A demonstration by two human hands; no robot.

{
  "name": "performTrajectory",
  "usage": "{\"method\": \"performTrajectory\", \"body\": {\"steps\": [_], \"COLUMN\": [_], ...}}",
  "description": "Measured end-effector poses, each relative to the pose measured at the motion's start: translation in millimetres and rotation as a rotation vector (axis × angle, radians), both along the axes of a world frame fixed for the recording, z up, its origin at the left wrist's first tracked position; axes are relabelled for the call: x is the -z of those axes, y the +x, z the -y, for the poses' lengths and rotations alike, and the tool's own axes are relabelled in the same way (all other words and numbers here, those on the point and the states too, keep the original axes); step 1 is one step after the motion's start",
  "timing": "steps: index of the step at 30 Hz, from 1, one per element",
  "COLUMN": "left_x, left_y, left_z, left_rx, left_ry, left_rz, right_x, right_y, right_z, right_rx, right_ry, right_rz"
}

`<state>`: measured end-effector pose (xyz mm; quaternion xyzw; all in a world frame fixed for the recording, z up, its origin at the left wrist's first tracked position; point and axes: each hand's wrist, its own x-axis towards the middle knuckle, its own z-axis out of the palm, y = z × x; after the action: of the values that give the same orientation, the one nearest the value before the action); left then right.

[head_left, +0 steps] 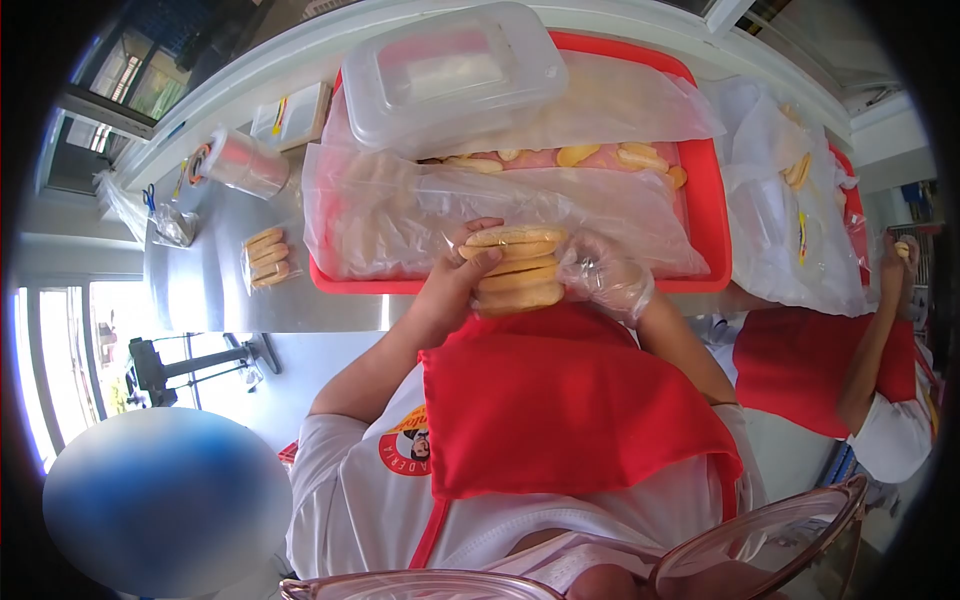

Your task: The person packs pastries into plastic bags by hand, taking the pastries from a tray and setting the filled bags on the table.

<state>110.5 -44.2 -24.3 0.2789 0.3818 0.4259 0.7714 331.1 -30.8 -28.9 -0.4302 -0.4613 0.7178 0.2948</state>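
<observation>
In front of my red apron I hold a stack of several long bread rolls (518, 268), which looks wrapped in a clear plastic bag. My left hand (462, 268) is closed around the left end, thumb on the front and fingers behind. My right hand (606, 276), in a clear plastic glove, grips the right end; some of its fingertips are hidden by plastic glare. Just beyond the hands is a red tray (709, 215) lined with plastic sheets (420, 215). More bread rolls (578, 156) show in a gap between the sheets.
A translucent lidded container (455, 75) rests over the tray's far side. To the left on the metal table are a packed bag of rolls (268, 258), a plastic roll (245, 162) and scissors (150, 197). A co-worker's arm (880, 320) and another plastic-covered tray (790, 200) are at right.
</observation>
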Motion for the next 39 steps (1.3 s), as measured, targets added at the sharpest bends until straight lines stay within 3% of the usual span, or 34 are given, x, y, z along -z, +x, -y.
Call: {"method": "performTrajectory", "body": {"steps": [3, 6, 11, 15, 20, 29, 36, 39], "left_x": [-6.8, -7.4, -3.1, -0.2, 4.0, 12.9, 17.2, 14.6], "left_y": [3.3, 4.0, 3.6, -0.6, -0.8, -5.8, 1.0, -0.8], "left_z": [1.2, 0.3, 0.6, 0.4, -1.6, -3.7, -0.4, -3.6], "left_rx": [-0.048, -0.059, -0.076, 0.001, -0.018, -0.006, -0.039, -0.063], "left_ry": [0.004, 0.053, 0.062, 0.091, 0.062, 0.211, 0.326, 0.308], "left_rz": [-0.002, -0.023, -0.026, -0.155, 0.054, -0.282, -0.238, -0.235], "right_x": [11.0, -10.7, -5.1, -21.2, -13.9, 4.5, -4.4, -8.5], "right_y": [-6.3, -5.2, -13.0, -11.0, -12.2, -8.6, -15.9, -10.0], "right_z": [2.9, 5.0, 2.7, -1.4, 1.5, 3.9, 2.3, 2.8], "right_rx": [0.118, 0.013, 0.115, -0.006, 0.042, 0.061, 0.043, 0.052], "right_ry": [0.083, 0.105, 0.226, -0.048, 0.050, 0.088, 0.106, 0.003], "right_rz": [-0.104, 0.077, 0.040, 0.067, -0.005, -0.055, 0.085, -0.133]}}
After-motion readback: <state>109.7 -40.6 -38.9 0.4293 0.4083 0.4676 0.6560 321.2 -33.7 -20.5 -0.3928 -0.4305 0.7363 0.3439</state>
